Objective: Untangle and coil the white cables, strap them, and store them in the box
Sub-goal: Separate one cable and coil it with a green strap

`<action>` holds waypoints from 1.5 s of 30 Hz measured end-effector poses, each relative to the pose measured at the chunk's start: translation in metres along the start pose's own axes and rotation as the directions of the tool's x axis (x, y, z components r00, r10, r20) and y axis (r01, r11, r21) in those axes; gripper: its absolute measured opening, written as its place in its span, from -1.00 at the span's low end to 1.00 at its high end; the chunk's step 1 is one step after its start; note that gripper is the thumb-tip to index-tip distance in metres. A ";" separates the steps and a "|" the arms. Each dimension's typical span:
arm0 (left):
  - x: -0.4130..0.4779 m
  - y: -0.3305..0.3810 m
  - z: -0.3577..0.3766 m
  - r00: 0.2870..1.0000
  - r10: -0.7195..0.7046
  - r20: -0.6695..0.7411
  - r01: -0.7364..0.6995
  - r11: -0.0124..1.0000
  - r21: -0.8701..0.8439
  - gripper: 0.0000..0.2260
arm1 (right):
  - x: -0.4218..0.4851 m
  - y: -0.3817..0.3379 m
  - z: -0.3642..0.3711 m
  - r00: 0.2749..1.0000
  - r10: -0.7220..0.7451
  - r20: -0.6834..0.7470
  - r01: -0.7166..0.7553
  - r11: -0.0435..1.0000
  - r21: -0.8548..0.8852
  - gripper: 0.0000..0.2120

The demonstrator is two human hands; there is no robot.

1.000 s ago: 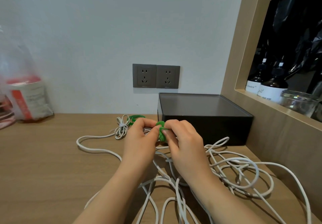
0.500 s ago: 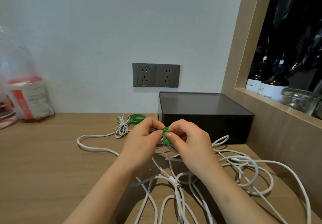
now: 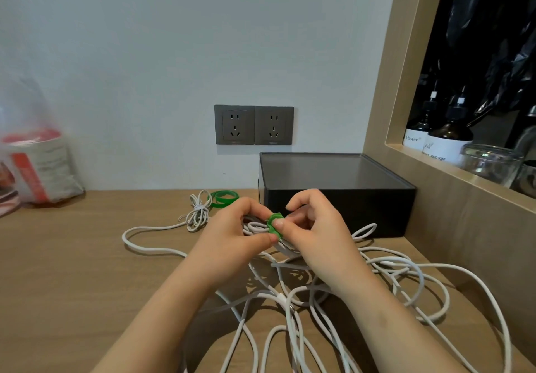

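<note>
**Strapping one coil, box straight behind**

Light wooden counter [image 3: 72, 256] carries everything. Black rectangular plastic box [image 3: 333, 195] sits at the back against the wall, dark lid looks closed. A loose tangle of long white cables [image 3: 406, 279] sprawls over the near and right counter, not yet coiled.

Both hands meet above the counter just in front of the box. Left hand [image 3: 229, 239] grips a small coiled white cable bundle [image 3: 256, 227], fingers curled round it. Right hand [image 3: 319, 236] pinches a green strap [image 3: 274, 223] that loops round that bundle, thumb on the strap.

The bundle's long axis runs roughly left-right between the hands and the strap crosses it. The box lies directly beyond, slightly right, so the right hand is nearer; the lid likely needs opening first.

Left of the hands: another small bunched white cable [image 3: 198, 213], with spare green straps [image 3: 223, 197] beside it.
</note>
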State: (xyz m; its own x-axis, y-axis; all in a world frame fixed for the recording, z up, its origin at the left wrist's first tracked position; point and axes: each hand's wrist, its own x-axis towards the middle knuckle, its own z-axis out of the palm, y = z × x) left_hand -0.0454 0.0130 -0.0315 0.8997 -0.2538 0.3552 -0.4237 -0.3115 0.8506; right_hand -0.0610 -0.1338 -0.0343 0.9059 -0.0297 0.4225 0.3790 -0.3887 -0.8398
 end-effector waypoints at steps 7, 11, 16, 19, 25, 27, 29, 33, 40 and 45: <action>0.000 0.004 0.002 0.997 -0.039 -0.065 0.032 0.994 -0.104 -0.67 | -0.001 0.002 0.006 0.993 -0.117 -0.014 0.113 0.979 -0.168 -0.87; 0.003 0.004 0.009 0.978 -0.159 -0.134 0.092 0.908 -0.408 -0.56 | 0.001 0.002 0.007 0.982 -0.138 -0.128 0.124 0.986 -0.112 -0.87; 0.007 -0.001 0.009 0.961 -0.261 -0.093 0.135 0.735 -0.665 -0.70 | 0.000 0.001 0.012 0.995 0.039 -0.093 -0.029 0.994 0.106 -0.94; 0.007 -0.005 0.004 0.963 -0.267 -0.034 0.181 0.736 -0.652 -0.78 | 0.000 0.003 0.010 0.994 0.093 0.053 -0.093 0.996 0.009 -0.91; 0.004 -0.002 -0.003 0.965 -0.232 0.119 0.250 0.692 -0.677 -0.68 | -0.002 -0.002 0.006 0.978 0.025 0.209 -0.022 1.000 -0.016 -0.78; 0.004 0.001 0.000 0.967 -0.220 0.131 0.250 0.702 -0.667 -0.73 | -0.001 -0.003 0.006 0.987 0.003 0.163 -0.012 0.999 0.053 -0.76; 0.004 0.003 0.004 0.966 -0.220 0.138 0.257 0.744 -0.617 -0.78 | -0.001 -0.003 0.008 0.997 0.002 0.075 -0.012 0.992 0.125 -0.76; 0.005 -0.002 0.008 0.965 -0.240 0.109 0.263 0.842 -0.471 -0.84 | -0.002 -0.002 0.008 1.000 0.002 0.001 -0.002 0.998 0.063 -0.76; 0.004 -0.005 0.003 0.978 -0.205 0.024 0.199 0.905 -0.376 -0.89 | 0.000 0.001 0.005 0.995 0.008 0.096 -0.003 0.998 -0.057 -0.73; 0.003 -0.004 0.006 0.972 -0.206 0.113 0.234 0.890 -0.391 -0.86 | -0.003 -0.001 0.011 0.999 -0.039 0.001 0.039 0.998 -0.054 -0.72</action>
State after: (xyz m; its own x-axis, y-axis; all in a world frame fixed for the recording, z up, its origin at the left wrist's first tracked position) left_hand -0.0414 0.0078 -0.0364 0.9498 -0.2861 0.1266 -0.1258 0.0211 0.9918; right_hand -0.0616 -0.1237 -0.0387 0.8908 -0.0134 0.4543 0.4030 -0.4389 -0.8031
